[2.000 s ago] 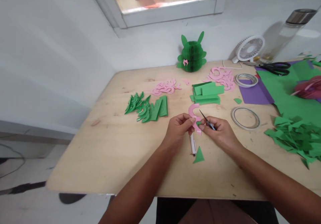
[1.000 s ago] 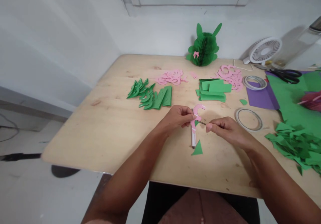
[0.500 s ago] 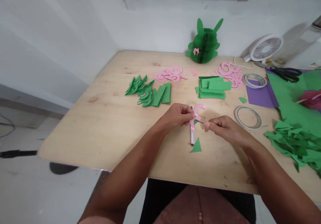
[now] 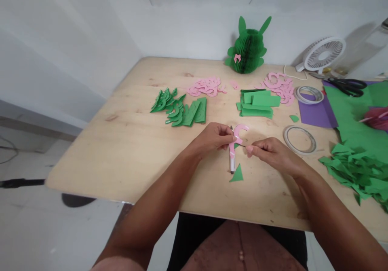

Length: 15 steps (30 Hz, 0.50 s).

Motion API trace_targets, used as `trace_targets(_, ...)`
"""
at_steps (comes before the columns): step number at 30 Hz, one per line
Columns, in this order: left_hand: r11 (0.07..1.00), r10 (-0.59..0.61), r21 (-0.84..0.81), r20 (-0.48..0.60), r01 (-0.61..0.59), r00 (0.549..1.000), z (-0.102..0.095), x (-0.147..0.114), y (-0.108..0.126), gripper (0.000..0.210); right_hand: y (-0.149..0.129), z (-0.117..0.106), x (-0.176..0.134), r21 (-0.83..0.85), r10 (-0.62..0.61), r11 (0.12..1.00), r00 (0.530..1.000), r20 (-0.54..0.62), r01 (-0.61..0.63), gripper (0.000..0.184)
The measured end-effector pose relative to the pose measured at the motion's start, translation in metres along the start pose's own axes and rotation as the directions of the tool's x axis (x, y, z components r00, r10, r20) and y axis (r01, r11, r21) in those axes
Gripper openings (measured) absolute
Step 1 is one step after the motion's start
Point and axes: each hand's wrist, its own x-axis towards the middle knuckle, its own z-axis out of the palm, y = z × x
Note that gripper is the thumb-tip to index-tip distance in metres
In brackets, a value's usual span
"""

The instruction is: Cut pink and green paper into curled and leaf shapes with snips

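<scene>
My left hand [image 4: 216,136] pinches a curved pink paper cutout [image 4: 241,128] between thumb and fingers. My right hand [image 4: 269,151] is closed on a thin dark tool [image 4: 241,145], whose tip meets the cutout's right side; its exact kind is too small to make out. Under the cutout lies a white pen-like stick [image 4: 232,166] with dark ends, partly covered. A green paper triangle [image 4: 238,174] rests just below it on the wooden table [image 4: 136,149].
Behind my hands are folded green strips [image 4: 259,103], pink cutouts [image 4: 206,87] and green cut shapes [image 4: 172,107]. A green honeycomb paper figure [image 4: 249,52] stands at the wall. To the right are tape rolls [image 4: 313,149], black scissors [image 4: 348,87], green scraps [image 4: 360,174] and a white fan [image 4: 325,54].
The whole view has shifted slightly. Both hands keep nearly the same pose, with the pink cutout still in the left and the thin dark tool still against it.
</scene>
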Motion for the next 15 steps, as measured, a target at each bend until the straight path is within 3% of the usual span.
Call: trace_targets(15,1.000,-0.004,-0.001,0.021,0.004,1.000,-0.0028,0.0032,-0.0031,0.011,-0.0040,0.0027,0.0007,-0.040,0.002,0.999,1.000,-0.030,-0.004,0.049)
